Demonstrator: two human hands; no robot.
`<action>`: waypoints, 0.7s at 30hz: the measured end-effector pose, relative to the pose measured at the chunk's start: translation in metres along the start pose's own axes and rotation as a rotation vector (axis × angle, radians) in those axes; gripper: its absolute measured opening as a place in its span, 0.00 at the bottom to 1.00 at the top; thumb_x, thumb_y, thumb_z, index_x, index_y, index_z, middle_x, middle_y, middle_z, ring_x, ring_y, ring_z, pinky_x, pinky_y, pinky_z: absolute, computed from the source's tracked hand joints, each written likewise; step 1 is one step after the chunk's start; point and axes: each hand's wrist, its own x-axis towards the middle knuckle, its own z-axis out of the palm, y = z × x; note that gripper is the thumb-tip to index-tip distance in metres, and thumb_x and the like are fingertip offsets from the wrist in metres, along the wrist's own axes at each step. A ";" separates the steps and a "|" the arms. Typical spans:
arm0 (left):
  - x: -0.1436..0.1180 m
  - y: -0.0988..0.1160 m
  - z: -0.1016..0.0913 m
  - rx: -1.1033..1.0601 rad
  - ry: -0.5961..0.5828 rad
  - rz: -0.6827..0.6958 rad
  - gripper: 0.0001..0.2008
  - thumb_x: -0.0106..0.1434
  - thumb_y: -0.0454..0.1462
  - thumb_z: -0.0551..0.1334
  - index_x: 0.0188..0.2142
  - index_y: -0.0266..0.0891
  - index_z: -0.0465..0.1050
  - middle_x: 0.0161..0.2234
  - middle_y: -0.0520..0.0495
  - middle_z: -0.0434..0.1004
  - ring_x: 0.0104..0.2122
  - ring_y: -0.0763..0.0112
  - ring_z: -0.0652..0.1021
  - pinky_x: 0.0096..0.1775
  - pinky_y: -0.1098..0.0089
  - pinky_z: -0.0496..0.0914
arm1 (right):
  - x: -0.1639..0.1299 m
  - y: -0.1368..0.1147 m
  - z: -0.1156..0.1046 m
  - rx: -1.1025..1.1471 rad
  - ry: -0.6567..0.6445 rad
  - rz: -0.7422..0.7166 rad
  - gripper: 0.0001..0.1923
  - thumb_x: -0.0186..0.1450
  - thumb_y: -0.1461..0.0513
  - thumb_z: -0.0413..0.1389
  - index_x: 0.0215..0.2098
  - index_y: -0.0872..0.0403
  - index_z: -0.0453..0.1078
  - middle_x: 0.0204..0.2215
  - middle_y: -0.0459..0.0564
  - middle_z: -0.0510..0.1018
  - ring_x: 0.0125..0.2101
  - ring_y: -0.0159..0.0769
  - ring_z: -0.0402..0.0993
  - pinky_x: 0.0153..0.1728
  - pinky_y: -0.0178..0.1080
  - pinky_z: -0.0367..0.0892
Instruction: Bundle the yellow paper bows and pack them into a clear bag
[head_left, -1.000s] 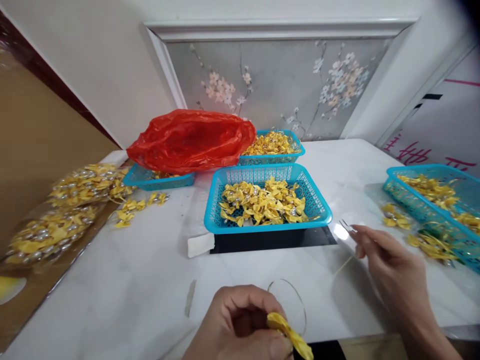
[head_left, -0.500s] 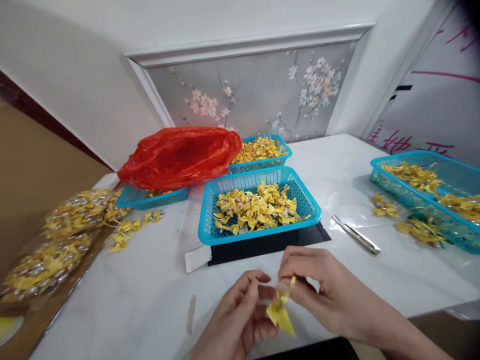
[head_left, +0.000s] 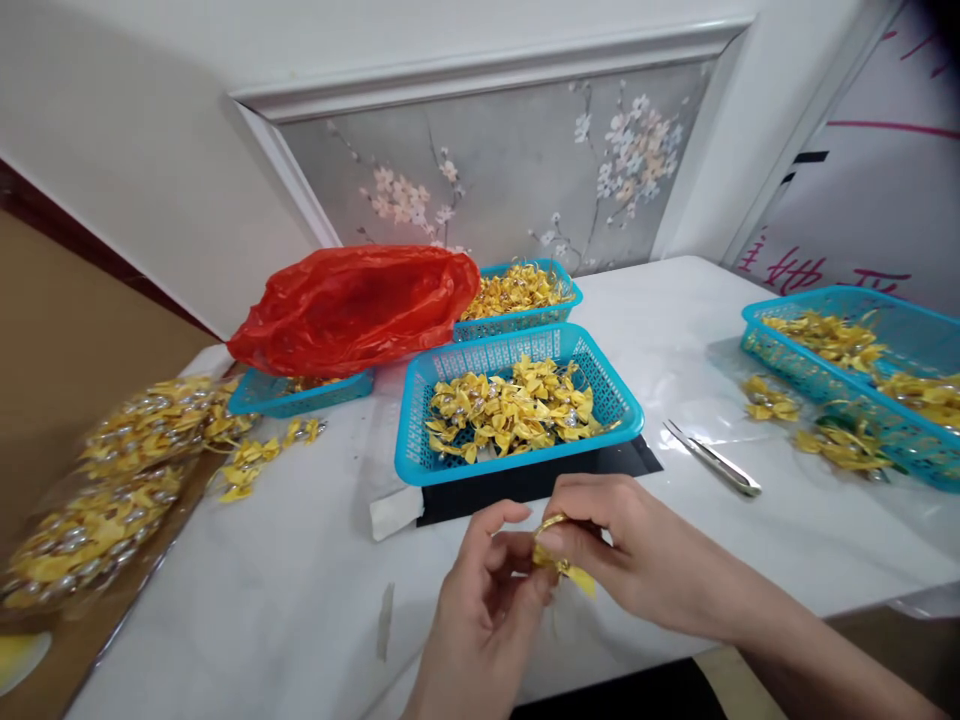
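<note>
Between my two hands is a yellow ribbon flower (head_left: 576,577), partly covered by fingers. My right hand (head_left: 611,545) pinches its looped stem between thumb and fingers. The fingertips of my left hand (head_left: 491,590) close on the flower from the other side, thumb below and fingers curled. Just beyond the hands, a blue plastic basket (head_left: 517,466) holds a heap of similar yellow ribbon flowers (head_left: 510,405) with silvery beads. It rests partly on a black flat sheet (head_left: 525,490).
Metal tweezers (head_left: 712,460) lie right of the basket. Another blue basket (head_left: 847,385) stands far right, loose flowers (head_left: 844,445) beside it. A red plastic bag (head_left: 352,310) covers a basket at the back left. Bagged beaded flowers (head_left: 97,520) lie at the left edge.
My hands have moved slightly up and closer together. The flower has turned and is more covered, and my left fingertips now close on it.
</note>
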 end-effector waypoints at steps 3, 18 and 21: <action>0.000 -0.001 0.000 -0.074 -0.077 0.007 0.14 0.60 0.37 0.65 0.45 0.46 0.67 0.32 0.53 0.76 0.31 0.73 0.74 0.33 0.74 0.68 | 0.003 0.005 0.001 -0.002 0.039 0.039 0.12 0.65 0.69 0.50 0.24 0.55 0.65 0.23 0.42 0.69 0.24 0.27 0.64 0.24 0.31 0.56; 0.006 0.005 -0.008 0.050 -0.252 0.019 0.09 0.64 0.37 0.60 0.39 0.42 0.79 0.34 0.47 0.70 0.31 0.70 0.74 0.35 0.69 0.71 | -0.008 0.030 0.008 0.307 0.109 0.176 0.08 0.65 0.62 0.53 0.40 0.53 0.73 0.33 0.47 0.72 0.31 0.31 0.69 0.30 0.33 0.65; 0.005 0.004 -0.008 0.029 -0.136 0.036 0.08 0.62 0.37 0.61 0.39 0.44 0.79 0.34 0.48 0.71 0.30 0.70 0.75 0.35 0.70 0.71 | -0.020 0.032 0.015 0.401 0.191 0.231 0.11 0.67 0.57 0.52 0.45 0.52 0.71 0.38 0.50 0.72 0.36 0.34 0.71 0.31 0.33 0.68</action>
